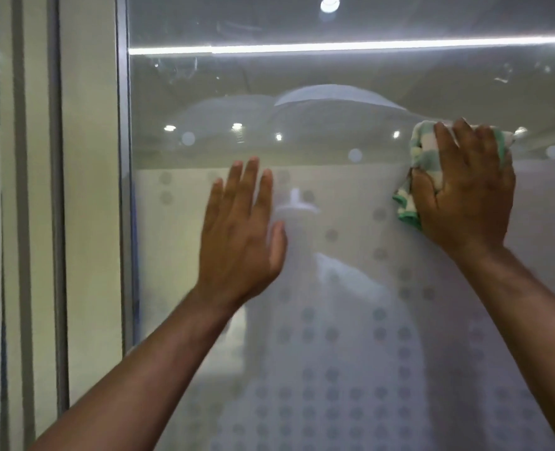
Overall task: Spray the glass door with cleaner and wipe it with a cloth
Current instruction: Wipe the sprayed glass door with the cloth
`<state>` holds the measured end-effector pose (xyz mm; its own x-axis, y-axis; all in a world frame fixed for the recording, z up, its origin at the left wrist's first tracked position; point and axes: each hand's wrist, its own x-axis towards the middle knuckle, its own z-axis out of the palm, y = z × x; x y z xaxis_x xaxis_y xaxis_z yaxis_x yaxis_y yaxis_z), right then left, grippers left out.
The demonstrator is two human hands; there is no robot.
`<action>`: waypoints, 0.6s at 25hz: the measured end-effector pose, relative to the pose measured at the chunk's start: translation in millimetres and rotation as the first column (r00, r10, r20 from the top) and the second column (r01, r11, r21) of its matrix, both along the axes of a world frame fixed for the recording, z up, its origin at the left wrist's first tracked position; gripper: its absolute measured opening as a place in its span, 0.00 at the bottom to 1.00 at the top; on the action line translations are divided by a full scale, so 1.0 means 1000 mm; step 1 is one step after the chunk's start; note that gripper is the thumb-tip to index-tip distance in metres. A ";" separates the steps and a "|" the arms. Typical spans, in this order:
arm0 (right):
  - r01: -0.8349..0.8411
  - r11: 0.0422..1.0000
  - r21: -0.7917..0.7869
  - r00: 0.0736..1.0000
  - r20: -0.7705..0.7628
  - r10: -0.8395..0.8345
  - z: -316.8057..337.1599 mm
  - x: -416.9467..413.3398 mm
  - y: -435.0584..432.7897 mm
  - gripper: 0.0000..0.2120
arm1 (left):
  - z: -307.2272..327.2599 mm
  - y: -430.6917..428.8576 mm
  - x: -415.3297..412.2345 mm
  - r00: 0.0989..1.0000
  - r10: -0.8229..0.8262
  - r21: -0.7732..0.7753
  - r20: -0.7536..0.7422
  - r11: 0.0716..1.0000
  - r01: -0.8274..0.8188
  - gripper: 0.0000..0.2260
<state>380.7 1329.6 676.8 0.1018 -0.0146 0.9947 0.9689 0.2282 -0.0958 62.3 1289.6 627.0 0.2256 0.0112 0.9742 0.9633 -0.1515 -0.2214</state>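
Observation:
The glass door (351, 92) fills most of the view, clear in its upper part and frosted with a dot pattern below. My right hand (465, 190) presses a green-and-white checked cloth (427, 151) flat against the glass at the right, where the clear part meets the frosted band. My left hand (240, 236) rests near the middle of the frosted glass with its fingers spread and nothing in it. Smears show on the clear glass near the top. No spray bottle is in view.
A metal door frame (124, 157) runs upright at the left edge of the pane. Beyond it are cream panels (87, 190) and a dark upright strip (56, 190). Ceiling lights and my own shape reflect in the glass.

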 end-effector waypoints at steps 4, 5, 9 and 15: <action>-0.015 1.000 -0.023 0.996 -0.087 0.013 -0.024 0.027 0.003 0.30 | 0.010 0.009 0.055 0.999 -0.039 -0.072 -0.026 0.997 0.037 0.33; -0.021 0.999 -0.029 0.994 -0.105 0.017 -0.033 0.034 0.004 0.30 | 0.011 0.012 0.064 0.999 -0.038 -0.089 -0.029 0.995 0.035 0.34; -0.043 0.997 -0.058 0.977 -0.213 0.030 -0.078 0.053 0.004 0.33 | 0.005 0.025 0.079 0.998 -0.008 -0.124 -0.054 0.992 0.001 0.34; -0.037 0.998 -0.058 0.956 -0.293 0.019 -0.149 0.038 0.005 0.34 | -0.004 0.025 0.085 0.999 0.038 -0.142 -0.038 0.989 -0.043 0.34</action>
<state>419.1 1334.5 527.6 0.3877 0.0532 0.9203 0.8898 0.2393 -0.3887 146.9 1314.8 623.5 0.2557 0.1597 0.9535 0.9615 -0.1446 -0.2336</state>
